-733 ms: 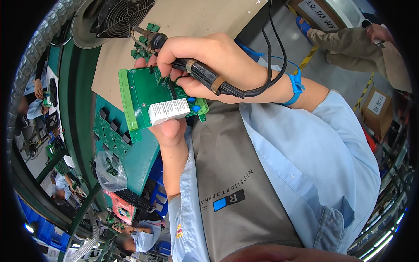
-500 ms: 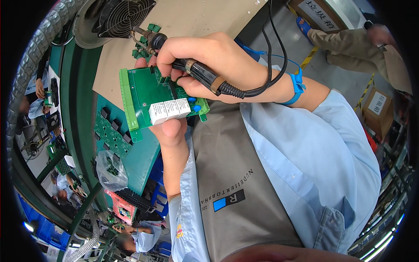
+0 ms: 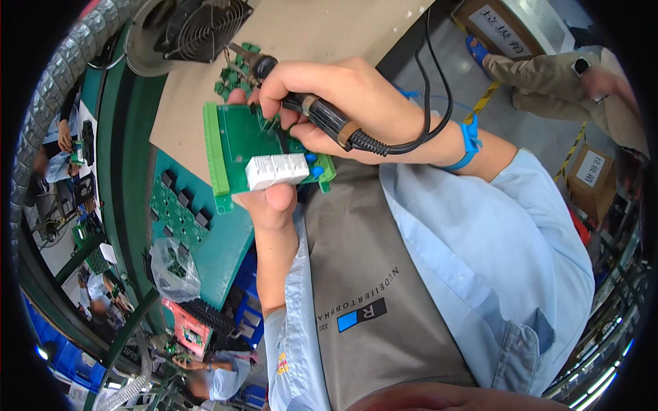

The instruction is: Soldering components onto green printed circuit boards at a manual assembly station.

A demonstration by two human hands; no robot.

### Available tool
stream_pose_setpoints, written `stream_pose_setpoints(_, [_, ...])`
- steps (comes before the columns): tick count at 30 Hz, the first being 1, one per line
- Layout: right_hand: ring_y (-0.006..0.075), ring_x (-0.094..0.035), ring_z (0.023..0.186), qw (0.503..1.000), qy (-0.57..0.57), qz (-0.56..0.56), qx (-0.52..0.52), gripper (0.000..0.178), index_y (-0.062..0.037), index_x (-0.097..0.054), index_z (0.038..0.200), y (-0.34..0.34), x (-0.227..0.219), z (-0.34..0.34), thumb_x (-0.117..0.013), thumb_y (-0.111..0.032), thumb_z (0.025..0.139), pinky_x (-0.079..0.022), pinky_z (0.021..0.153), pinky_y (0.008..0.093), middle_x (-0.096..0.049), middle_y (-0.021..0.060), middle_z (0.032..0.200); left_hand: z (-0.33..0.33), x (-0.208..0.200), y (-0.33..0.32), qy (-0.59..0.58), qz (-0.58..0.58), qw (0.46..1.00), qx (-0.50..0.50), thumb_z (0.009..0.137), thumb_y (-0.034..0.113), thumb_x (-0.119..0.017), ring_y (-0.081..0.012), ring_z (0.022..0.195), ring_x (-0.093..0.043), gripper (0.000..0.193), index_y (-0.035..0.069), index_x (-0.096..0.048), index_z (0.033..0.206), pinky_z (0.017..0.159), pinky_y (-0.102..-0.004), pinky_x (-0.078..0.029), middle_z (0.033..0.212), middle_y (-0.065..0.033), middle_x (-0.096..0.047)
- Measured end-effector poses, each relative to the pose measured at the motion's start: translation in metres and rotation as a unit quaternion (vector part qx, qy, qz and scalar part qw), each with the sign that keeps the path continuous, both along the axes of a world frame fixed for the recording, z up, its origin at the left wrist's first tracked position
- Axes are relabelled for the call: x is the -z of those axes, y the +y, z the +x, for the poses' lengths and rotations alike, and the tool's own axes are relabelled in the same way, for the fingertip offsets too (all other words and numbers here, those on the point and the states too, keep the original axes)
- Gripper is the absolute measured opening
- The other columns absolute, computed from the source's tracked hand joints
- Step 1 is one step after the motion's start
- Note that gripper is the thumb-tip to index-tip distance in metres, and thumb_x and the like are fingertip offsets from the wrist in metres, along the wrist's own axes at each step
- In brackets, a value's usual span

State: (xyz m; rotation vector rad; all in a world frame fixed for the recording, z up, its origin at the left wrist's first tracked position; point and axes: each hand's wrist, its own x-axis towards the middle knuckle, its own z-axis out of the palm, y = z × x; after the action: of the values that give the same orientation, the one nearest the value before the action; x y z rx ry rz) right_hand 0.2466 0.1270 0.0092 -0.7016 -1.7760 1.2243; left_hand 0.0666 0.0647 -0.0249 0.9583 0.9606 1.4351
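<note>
My left hand [image 3: 269, 205] holds up a green circuit board [image 3: 236, 140] from beneath, its thumb on the near edge by a row of white box-shaped components [image 3: 277, 171]. A light green terminal strip [image 3: 214, 147] runs along the board's left side, and two blue round parts [image 3: 314, 164] sit at the right. In my right hand [image 3: 349, 96] is a soldering iron [image 3: 325, 120], its metal end pointing up and left, past the board. My right fingertips are bent down at small upright parts on the board; what they pinch there, if anything, is hidden.
Beyond the board, small green connectors [image 3: 229, 81] lie on the tan bench [image 3: 329, 38] near a fan [image 3: 209, 31]. More boards [image 3: 179, 212] and a clear plastic bag [image 3: 175, 270] are at left. The iron's black cable [image 3: 428, 89] loops over my right wrist. Another person stands far right.
Both hands, the board and the iron appear slightly farther right and up in view, and the bench things have shifted a little too. My grip looks the same.
</note>
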Motion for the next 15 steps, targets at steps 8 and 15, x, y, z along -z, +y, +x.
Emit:
stream_pose_setpoints(8, [0.0162, -0.065, 0.082, 0.999, 0.042, 0.016, 0.018, 0.032, -0.0036, -0.065, 0.111, 0.004, -0.01, 0.0, -0.075, 0.006, 0.082, -0.055, 0.078, 0.0286, -0.071, 0.0043, 0.098, 0.003, -0.006, 0.015, -0.138, 0.03, 0.989, 0.034, 0.05, 0.061, -0.099, -0.0297, 0.134, -0.054, 0.141, 0.011, -0.029, 0.16, 0.108, -0.0441, -0.05, 0.156, -0.0136, -0.045])
stream_pose_setpoints(15, [0.0158, -0.064, 0.081, 0.994, 0.087, 0.052, 0.032, 0.033, -0.0043, -0.063, 0.111, 0.01, -0.022, 0.001, -0.076, 0.004, 0.082, -0.053, 0.076, 0.0284, -0.069, 0.0055, 0.097, 0.006, -0.008, 0.025, -0.201, 0.025, 0.977, 0.066, 0.057, 0.065, -0.094, -0.0307, 0.144, -0.046, 0.139, 0.012, -0.022, 0.164, 0.117, -0.0441, -0.042, 0.162, -0.015, -0.041])
